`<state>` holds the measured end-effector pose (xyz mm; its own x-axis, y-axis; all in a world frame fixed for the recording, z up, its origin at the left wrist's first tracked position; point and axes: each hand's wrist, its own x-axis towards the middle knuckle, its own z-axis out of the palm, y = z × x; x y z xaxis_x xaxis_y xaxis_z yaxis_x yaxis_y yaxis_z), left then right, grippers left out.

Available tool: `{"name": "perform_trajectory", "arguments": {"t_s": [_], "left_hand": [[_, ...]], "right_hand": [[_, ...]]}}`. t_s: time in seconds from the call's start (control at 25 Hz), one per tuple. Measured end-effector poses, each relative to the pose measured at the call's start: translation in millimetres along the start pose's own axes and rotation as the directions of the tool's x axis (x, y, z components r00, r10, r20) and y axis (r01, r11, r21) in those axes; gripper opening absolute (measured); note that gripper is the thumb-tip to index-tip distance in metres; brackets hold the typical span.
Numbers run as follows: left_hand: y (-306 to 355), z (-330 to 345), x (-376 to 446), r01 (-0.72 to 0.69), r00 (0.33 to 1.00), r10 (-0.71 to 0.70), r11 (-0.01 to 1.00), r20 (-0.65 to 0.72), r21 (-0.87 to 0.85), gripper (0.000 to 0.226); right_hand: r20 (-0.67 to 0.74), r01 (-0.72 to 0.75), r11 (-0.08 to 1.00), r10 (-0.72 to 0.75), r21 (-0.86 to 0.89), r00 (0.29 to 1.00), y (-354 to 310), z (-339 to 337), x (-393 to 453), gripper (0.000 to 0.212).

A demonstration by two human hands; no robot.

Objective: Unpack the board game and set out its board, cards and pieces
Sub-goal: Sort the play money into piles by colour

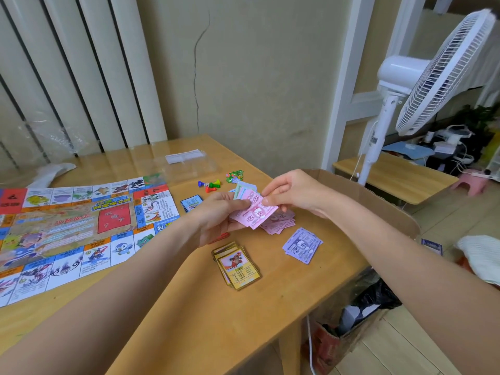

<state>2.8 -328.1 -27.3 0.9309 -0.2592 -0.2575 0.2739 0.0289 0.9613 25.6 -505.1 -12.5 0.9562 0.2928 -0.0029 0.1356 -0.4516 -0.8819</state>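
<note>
Fanning pink play notes [253, 212], the left hand [216, 215] grips the wad above the tabletop [189, 307] while the right hand [293, 192] pinches the top one. Nearby: board [67, 234], gold-edged cards [238, 265], purple notes [301, 244], pawns [209, 184].

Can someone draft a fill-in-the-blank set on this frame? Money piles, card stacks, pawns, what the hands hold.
1. Both hands, left hand and right hand, hold a wad of ____ play-money notes.
2. The pile of notes lying nearest the table's right edge is ____.
3. The gold-bordered card stack lies ____ the unfolded board, not on it.
4. The small pawns stand ____ the hands, toward the wall.

Missing words: pink; purple; beside; beyond
</note>
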Motion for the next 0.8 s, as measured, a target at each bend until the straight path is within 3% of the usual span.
{"name": "perform_trajectory", "arguments": {"t_s": [0.28, 0.56, 0.64, 0.8], "left_hand": [[-1, -1, 3, -0.06, 0.998, 0.061, 0.997, -0.029, 0.045, 0.015], [-1, -7, 11, -0.095, 0.986, 0.088, 0.995, -0.143, -0.042, 0.012], [-5, -9, 12, -0.077, 0.986, 0.08, 0.997, -0.146, 0.026, 0.014], [-10, 3, 14, 0.044, 0.994, -0.035, 0.996, -0.107, 0.077, 0.008]], "right_hand": [[0.013, 0.027, 0.997, -0.026, -0.077, 1.0, -3, 4, 5, 0.006], [-0.172, -0.062, 0.982, 0.032, -0.176, 0.985, 18, -13, 14, 0.022], [-0.205, -0.115, 0.953, 0.058, -0.281, 0.977, 34, -15, 16, 0.028], [-0.185, -0.163, 0.79, 0.063, -0.592, 0.981, 50, -9, 17, 0.028]]}}
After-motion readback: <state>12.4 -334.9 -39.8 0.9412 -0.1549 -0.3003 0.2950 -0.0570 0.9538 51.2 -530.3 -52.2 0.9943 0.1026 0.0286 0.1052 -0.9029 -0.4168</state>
